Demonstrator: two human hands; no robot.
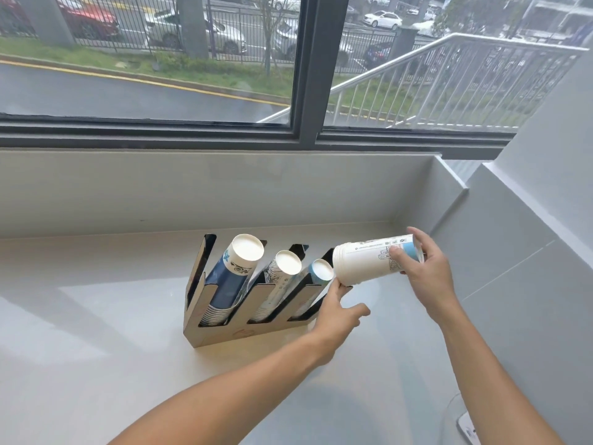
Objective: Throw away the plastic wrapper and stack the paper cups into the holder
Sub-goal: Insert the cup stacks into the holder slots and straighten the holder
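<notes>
A slanted three-slot cup holder (pixel 221 329) stands on the pale counter. Its slots hold a dark blue stack (pixel 237 268), a white patterned stack (pixel 282 274) and a light blue stack (pixel 317 273), bottoms facing me. My right hand (pixel 423 268) is shut on a short stack of white paper cups (pixel 365 261), held sideways with the rim end pointing left, just right of the light blue stack. My left hand (pixel 337 313) touches the holder's right end, the thumb up under the held cups and the fingers loosely apart. No plastic wrapper shows.
A raised back ledge (pixel 224 187) and a window run behind the counter (pixel 96 316). A grey wall (pixel 529 300) closes the right side. A white object (pixel 467 425) sits at the lower right edge.
</notes>
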